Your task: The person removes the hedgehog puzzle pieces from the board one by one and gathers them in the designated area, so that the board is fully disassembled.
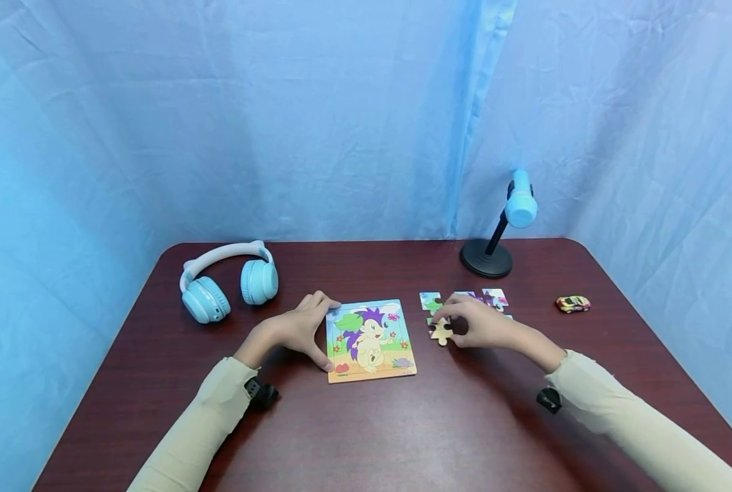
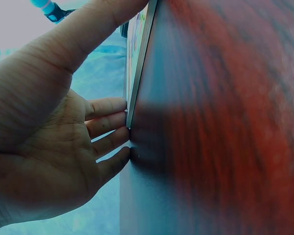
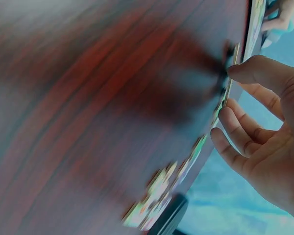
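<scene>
A square puzzle board (image 1: 370,342) with a purple-haired hedgehog picture lies at mid-table. My left hand (image 1: 304,324) spans its left side, thumb by the near corner and fingers by the far one. In the left wrist view, those fingers (image 2: 108,125) are nearly straight, their tips at the board's edge and the tabletop. My right hand (image 1: 479,324) pinches a tan-faced puzzle piece (image 1: 442,333) between thumb and fingers, just right of the board. In the right wrist view, the thumb (image 3: 250,70) presses the thin piece's edge. Behind and partly under the right hand lie several coloured puzzle pieces (image 1: 430,301).
Light blue headphones (image 1: 259,281) rest at the back left of the dark red table (image 1: 366,437). At the back right stands a blue microphone (image 1: 521,208) on a round black base (image 1: 486,260). A small toy car (image 1: 573,304) sits farther right. Blue curtains (image 1: 341,123) surround the table.
</scene>
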Tool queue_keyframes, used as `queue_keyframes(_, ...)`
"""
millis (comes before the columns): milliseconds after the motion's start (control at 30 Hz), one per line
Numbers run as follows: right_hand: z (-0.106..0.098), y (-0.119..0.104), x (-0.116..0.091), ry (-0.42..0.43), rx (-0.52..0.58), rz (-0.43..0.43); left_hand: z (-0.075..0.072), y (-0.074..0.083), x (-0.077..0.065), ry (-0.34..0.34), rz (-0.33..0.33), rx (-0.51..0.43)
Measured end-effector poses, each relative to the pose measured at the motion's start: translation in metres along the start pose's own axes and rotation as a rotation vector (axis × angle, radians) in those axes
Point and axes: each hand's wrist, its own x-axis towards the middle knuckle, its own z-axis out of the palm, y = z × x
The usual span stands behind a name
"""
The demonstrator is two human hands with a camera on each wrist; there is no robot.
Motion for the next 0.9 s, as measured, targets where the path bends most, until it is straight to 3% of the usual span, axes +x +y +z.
queue_keyframes(400, -0.017, 0.032, -0.035, 0.032, -0.002, 0.02, -0.001, 0.0, 0.0, -0.001, -0.01, 0.003)
queue_keyframes(900, -0.018, 0.038, -0.041, 0.023, 0.017, 0.054, 0.0, 0.0, 0.0, 0.001, -0.009, 0.003)
